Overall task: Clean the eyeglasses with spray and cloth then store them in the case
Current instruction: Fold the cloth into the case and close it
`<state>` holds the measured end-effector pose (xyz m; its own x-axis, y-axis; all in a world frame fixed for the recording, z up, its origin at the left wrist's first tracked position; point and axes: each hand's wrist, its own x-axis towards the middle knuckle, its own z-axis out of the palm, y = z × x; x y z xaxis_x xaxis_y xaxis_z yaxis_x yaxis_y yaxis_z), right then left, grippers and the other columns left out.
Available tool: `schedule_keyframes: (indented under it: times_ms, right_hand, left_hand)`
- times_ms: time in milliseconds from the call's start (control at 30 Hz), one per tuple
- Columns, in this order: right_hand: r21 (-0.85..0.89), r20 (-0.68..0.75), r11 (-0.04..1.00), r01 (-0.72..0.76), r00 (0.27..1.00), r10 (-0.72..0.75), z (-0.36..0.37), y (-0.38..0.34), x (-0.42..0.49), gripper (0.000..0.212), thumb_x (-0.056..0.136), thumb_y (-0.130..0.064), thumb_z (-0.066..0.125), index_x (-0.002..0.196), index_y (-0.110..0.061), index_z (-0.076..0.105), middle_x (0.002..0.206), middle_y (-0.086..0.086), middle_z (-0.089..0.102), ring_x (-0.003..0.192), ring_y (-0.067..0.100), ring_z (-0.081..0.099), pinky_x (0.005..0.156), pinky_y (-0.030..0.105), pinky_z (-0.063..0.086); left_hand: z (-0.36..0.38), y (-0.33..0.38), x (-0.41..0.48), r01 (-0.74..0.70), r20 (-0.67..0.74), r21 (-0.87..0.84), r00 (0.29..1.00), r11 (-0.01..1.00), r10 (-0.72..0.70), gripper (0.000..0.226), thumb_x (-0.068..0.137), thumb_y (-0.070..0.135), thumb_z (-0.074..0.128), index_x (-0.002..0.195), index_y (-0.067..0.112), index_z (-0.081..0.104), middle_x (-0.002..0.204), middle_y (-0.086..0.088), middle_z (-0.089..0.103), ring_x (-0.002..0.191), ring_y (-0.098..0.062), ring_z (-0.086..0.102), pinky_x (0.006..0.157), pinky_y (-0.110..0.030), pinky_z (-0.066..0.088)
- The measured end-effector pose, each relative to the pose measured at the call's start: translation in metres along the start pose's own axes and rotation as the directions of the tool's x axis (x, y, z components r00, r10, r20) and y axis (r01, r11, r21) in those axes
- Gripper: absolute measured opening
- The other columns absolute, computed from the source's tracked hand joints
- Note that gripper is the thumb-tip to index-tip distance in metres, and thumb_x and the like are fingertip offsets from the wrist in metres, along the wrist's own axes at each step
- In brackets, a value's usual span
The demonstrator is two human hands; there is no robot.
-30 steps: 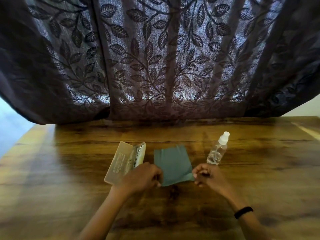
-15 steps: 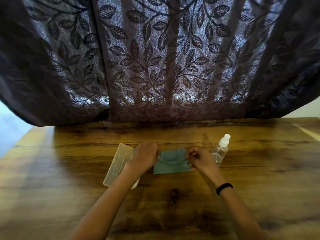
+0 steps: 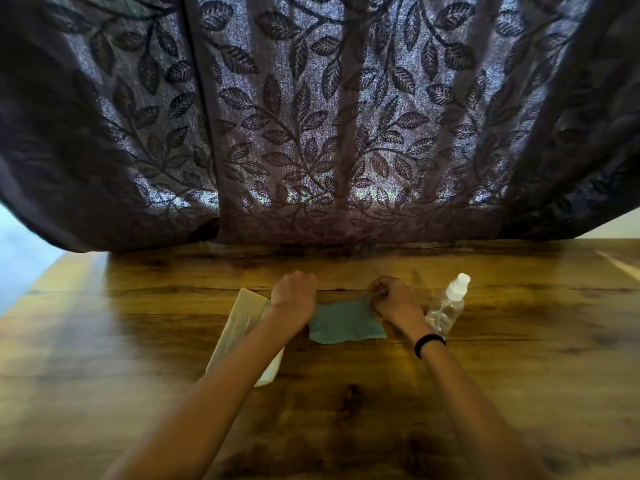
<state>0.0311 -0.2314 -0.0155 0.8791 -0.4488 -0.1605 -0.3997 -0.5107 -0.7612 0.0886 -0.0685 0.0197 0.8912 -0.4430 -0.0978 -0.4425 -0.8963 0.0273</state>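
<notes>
A teal cleaning cloth [image 3: 346, 325] lies folded on the wooden table [image 3: 519, 362]. My left hand [image 3: 294, 296] pinches its far left corner and my right hand [image 3: 394, 301] pinches its far right corner, both with fingers closed. A pale translucent glasses case [image 3: 239, 323] lies open just left of the cloth, partly covered by my left forearm. A clear spray bottle [image 3: 446, 306] with a white cap stands just right of my right hand. The eyeglasses themselves are not visible.
A dark leaf-patterned curtain [image 3: 311, 133] hangs down to the table's far edge, right behind my hands. The table's left edge [image 3: 41, 282] runs diagonally at the left. A black band [image 3: 429, 342] sits on my right wrist.
Both hands carried the cloth's near corners away from me to its far edge, folding the cloth in half. My left forearm now covers more of the case.
</notes>
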Motion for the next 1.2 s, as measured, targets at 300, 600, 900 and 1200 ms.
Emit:
schedule_keyframes:
  times_ms: [300, 600, 900, 1200]
  right_hand:
    - [-0.261, -0.071, 0.951, 0.165, 0.979, -0.190, -0.004, 0.011, -0.050, 0.024, 0.082, -0.001, 0.059, 0.102, -0.015, 0.063, 0.103, 0.002, 0.067, 0.088, 0.012, 0.060, 0.069, 0.018, 0.041]
    - [-0.446, 0.079, 0.844, 0.297, 0.953, -0.294, 0.002, 0.023, -0.065, 0.026, 0.090, -0.019, 0.056, 0.115, -0.021, 0.063, 0.123, -0.001, 0.059, 0.107, 0.017, 0.060, 0.089, 0.028, 0.048]
    - [-0.533, 0.063, 0.744, 0.403, 0.896, -0.440, 0.002, 0.037, -0.068, 0.019, 0.093, -0.021, 0.050, 0.108, -0.023, 0.062, 0.117, -0.005, 0.059, 0.110, 0.014, 0.052, 0.086, 0.024, 0.045]
    - [-0.574, 0.111, 0.683, 0.452, 0.869, -0.482, 0.001, 0.045, -0.081, 0.022, 0.093, -0.019, 0.049, 0.111, -0.027, 0.059, 0.118, -0.006, 0.059, 0.111, 0.011, 0.051, 0.088, 0.021, 0.043]
  left_hand:
    - [-0.002, 0.001, -0.037, -0.102, -0.118, -0.142, 0.989, 0.985, 0.085, 0.031, 0.086, 0.026, 0.061, 0.113, 0.011, 0.055, 0.110, -0.013, 0.063, 0.100, -0.029, 0.060, 0.077, -0.036, 0.048]
    - [0.029, 0.012, -0.054, -0.244, -0.030, 0.058, 0.969, 0.968, 0.246, 0.022, 0.092, 0.013, 0.049, 0.112, 0.013, 0.057, 0.114, -0.010, 0.061, 0.098, -0.023, 0.060, 0.077, -0.032, 0.050]
    - [0.037, 0.003, -0.059, -0.340, -0.063, 0.138, 0.934, 0.930, 0.351, 0.028, 0.089, 0.008, 0.052, 0.117, 0.013, 0.052, 0.124, -0.010, 0.055, 0.118, -0.025, 0.048, 0.082, -0.036, 0.049]
    - [0.042, -0.002, -0.078, -0.405, -0.027, 0.198, 0.908, 0.893, 0.418, 0.034, 0.091, 0.010, 0.048, 0.124, 0.009, 0.038, 0.127, -0.013, 0.053, 0.117, -0.028, 0.047, 0.079, -0.039, 0.049]
